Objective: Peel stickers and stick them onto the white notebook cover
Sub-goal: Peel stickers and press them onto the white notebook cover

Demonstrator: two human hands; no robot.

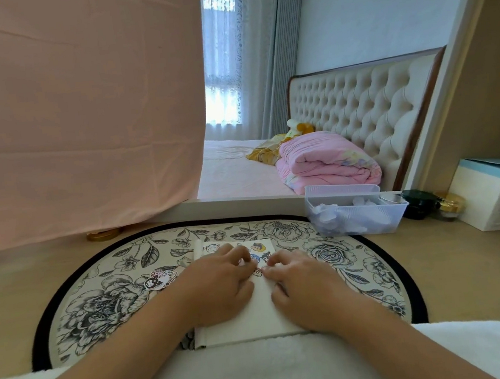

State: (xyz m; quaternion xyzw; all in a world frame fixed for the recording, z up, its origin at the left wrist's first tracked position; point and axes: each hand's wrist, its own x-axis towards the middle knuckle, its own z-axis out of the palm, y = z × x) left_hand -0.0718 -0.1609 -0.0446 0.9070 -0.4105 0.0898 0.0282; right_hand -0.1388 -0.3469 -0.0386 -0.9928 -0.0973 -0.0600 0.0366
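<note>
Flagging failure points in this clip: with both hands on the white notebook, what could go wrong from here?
1. The left hand and right hand meet fingertip to fingertip close beside the placed stickers on the white notebook cover; a new one could overlap them or go down creased.
2. The loose stickers lie on the mat beside the left forearm; a sweep of it might scatter them.

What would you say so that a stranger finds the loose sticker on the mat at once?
Find the round floral mat. Left of the white notebook lies the loose sticker. It is the only colourful cartoon piece lying off the cover.
</note>
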